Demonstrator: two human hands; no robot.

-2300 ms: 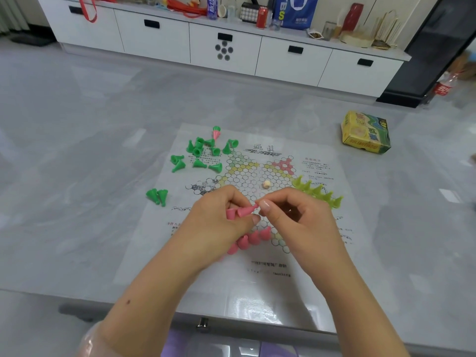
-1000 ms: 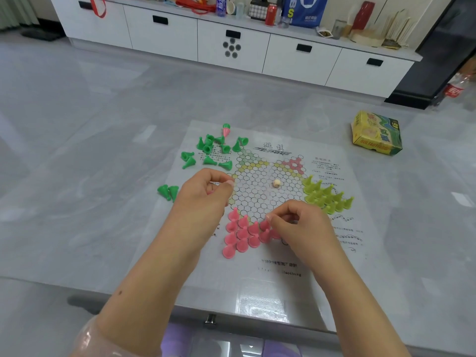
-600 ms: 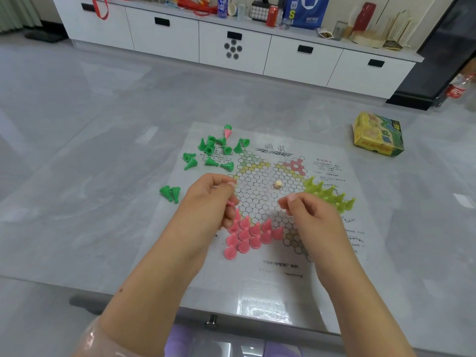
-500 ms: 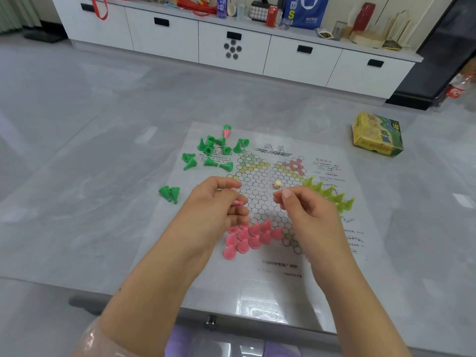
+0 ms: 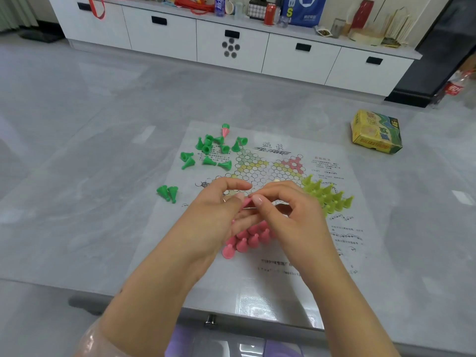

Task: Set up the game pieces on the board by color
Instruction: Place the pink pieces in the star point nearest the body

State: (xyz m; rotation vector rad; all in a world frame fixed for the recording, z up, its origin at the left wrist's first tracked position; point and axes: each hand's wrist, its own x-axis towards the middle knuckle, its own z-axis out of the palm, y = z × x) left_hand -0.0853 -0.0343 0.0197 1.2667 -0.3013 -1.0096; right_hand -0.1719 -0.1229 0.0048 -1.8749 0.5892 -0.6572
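Observation:
A paper game board (image 5: 260, 256) printed with a hexagon-cell star lies on the grey table. Pink cone pieces (image 5: 244, 240) stand grouped on its near point, partly hidden by my hands. Yellow-green pieces (image 5: 327, 195) stand in rows on the right point. Dark green pieces (image 5: 213, 153) lie scattered at the far left, two more green pieces (image 5: 168, 193) off the board's left edge. My left hand (image 5: 219, 215) and my right hand (image 5: 288, 212) meet above the pink group, both pinching one pink piece (image 5: 246, 201) between their fingertips.
A pink piece capped with green (image 5: 225, 130) lies at the board's far edge. A yellow-green cardboard box (image 5: 376, 132) sits on the table at the far right. White drawers (image 5: 231, 45) with clutter on top line the far wall. The table's near edge (image 5: 211, 318) runs below my forearms.
My right hand set a pink piece in the near group, then rose and came left to my left hand. Both hands now pinch one pink piece.

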